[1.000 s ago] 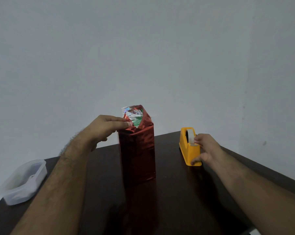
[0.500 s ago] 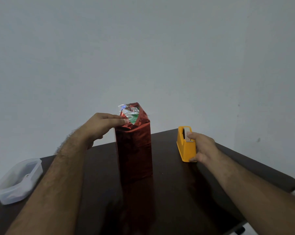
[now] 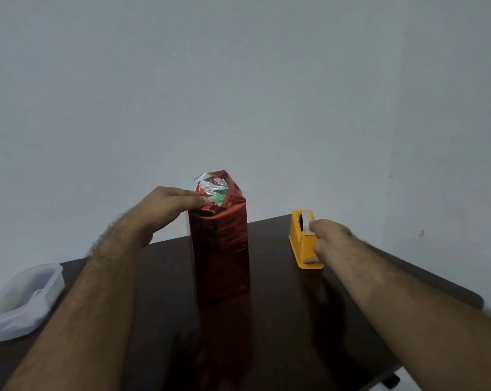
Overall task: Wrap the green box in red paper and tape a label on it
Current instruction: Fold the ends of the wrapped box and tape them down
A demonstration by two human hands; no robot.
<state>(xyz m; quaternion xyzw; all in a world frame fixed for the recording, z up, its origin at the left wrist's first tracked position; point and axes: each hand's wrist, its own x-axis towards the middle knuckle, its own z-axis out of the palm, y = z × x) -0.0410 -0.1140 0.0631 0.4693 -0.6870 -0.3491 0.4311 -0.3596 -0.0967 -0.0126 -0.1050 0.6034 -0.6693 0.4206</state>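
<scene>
Single head view; I have no second view to compare. I look from above and behind both forearms, facing forward and slightly down across the dark table toward a bare wall. The wall fills the upper half. The wrapped box stands upright near centre, within arm's reach.

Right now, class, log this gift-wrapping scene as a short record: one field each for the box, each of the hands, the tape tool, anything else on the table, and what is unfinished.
box: green box upright mid-table, sides covered by red foil paper, top open
left hand: pinching the paper's top fold
right hand: on the yellow tape dispenser, fingers at the tape end
other: clear plastic container at the table's left edge
unfinished: top not closed, no label visible
</scene>
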